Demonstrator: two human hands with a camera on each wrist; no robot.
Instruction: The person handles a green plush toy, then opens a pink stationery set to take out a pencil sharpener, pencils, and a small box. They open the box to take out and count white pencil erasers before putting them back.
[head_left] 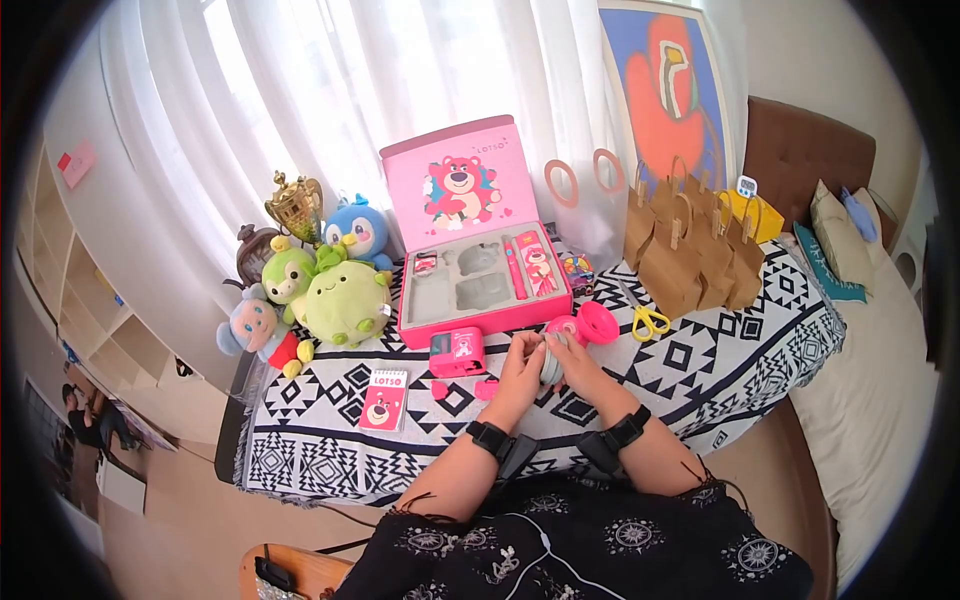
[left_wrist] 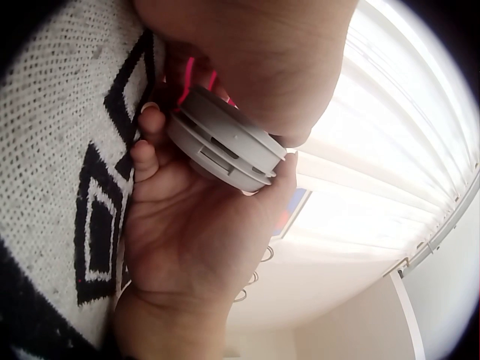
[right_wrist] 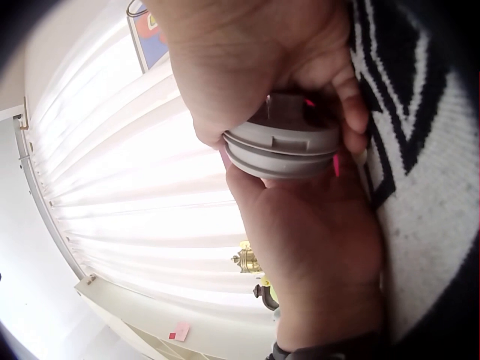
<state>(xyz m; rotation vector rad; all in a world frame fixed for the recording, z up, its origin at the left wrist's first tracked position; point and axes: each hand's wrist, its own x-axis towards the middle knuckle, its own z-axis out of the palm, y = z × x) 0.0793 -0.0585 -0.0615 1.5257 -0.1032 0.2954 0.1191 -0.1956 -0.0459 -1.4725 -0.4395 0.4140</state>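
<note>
From my remote seat I have both hands closed on the piece at the middle of the work: the left hand and the right hand grip a round grey part between them, just above the near side of the cloth-covered counter. Neither hand is spread; the fingers curl round the part from both sides. I make out its stacked rims and a slot in the edge (the wrist feeds are good for that), with thin pink bits behind it.

As for how far along this is, I judge the handling of the grey part unfinished, since neither hand has let go; whether its rims are fully seated, I cannot tell. Out of the open pink box already are the pink cup-like piece, the small pink case and the notepad, if they belong to that set. The pen and slim pack lie in its tray, not taken out.
</note>
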